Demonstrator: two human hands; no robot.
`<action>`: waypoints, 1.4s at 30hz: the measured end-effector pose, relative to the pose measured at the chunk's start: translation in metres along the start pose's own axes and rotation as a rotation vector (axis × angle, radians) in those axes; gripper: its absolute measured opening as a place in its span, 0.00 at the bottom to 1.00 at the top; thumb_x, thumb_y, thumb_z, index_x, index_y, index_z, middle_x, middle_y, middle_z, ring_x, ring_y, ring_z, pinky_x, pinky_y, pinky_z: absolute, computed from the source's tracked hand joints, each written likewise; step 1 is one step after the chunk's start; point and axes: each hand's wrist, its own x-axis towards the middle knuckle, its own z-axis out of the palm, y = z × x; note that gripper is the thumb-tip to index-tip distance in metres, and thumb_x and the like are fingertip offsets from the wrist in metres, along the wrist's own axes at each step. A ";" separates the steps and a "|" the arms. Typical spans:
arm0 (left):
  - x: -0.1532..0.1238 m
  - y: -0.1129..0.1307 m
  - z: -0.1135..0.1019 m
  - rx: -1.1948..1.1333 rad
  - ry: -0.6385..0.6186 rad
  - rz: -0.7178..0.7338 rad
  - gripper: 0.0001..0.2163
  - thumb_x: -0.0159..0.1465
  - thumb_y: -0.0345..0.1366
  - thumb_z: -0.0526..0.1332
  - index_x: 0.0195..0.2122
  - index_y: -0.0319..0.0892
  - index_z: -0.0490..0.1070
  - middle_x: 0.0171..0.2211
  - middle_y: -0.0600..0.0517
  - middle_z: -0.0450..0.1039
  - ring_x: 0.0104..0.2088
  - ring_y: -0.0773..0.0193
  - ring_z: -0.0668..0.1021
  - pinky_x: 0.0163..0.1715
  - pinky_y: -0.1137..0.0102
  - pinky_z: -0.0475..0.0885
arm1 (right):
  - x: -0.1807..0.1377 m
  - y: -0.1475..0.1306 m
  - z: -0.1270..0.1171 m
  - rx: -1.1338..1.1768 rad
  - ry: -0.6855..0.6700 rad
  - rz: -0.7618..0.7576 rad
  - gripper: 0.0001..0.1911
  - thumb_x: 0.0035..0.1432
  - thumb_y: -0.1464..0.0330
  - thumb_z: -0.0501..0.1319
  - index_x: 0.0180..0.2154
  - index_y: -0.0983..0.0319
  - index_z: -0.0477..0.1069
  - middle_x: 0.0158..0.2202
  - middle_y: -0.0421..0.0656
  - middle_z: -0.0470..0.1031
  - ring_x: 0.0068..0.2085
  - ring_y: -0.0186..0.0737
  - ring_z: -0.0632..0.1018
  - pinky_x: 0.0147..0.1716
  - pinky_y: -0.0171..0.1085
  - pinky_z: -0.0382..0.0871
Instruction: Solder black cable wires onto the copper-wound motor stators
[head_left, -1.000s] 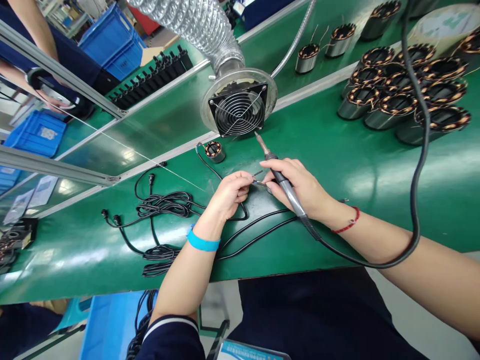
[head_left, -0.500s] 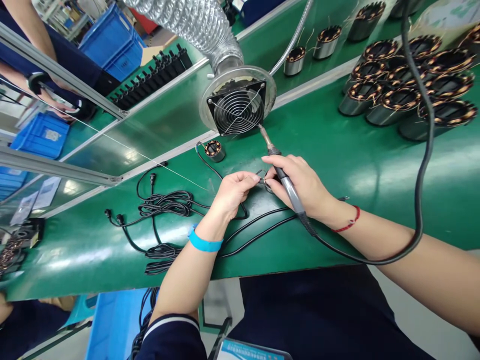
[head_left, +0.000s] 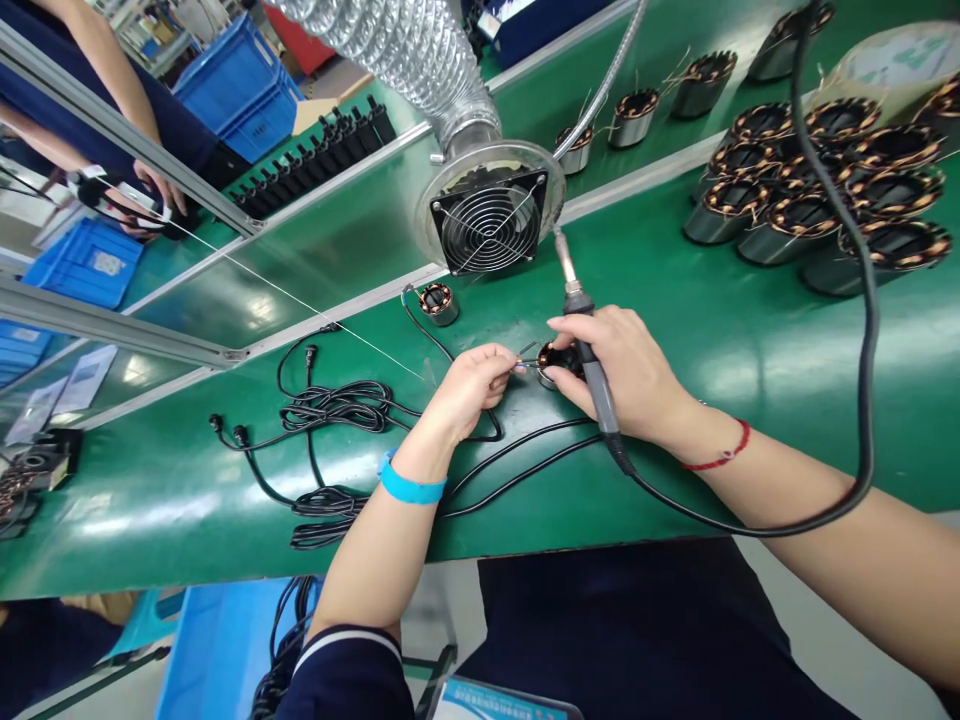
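Note:
My left hand [head_left: 469, 392] is closed in a pinch on thin wires [head_left: 528, 363] that reach to a small motor stator [head_left: 545, 360] lying under my right fingers. My right hand [head_left: 637, 375] grips a soldering iron [head_left: 577, 298] by its dark handle, with the metal tip pointing up and away. The thumb and fingertips of that same hand also touch the stator, hiding much of it. Another stator with copper windings [head_left: 439, 304] stands behind my hands, a black cable joined to it. Bundled black power cables [head_left: 337, 408] lie left of my left hand.
A square fan with a wire guard [head_left: 489, 232] hangs from a silver duct [head_left: 435, 60] just beyond the iron. Several stators [head_left: 795, 235] stand grouped at right. The iron's cord [head_left: 870, 360] loops over my right forearm. Across the frame, a person's hands [head_left: 161, 190] work.
My right hand has shifted slightly right, and the iron's tip has swung right, away from the fan's lower corner. More of the stator now shows between my hands.

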 end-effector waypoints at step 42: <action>0.023 0.013 -0.048 0.595 0.640 0.374 0.09 0.66 0.37 0.55 0.39 0.40 0.72 0.28 0.53 0.70 0.30 0.67 0.71 0.33 0.73 0.67 | 0.009 0.007 -0.077 0.247 0.006 0.360 0.16 0.61 0.63 0.59 0.50 0.57 0.70 0.37 0.41 0.80 0.40 0.39 0.82 0.40 0.35 0.75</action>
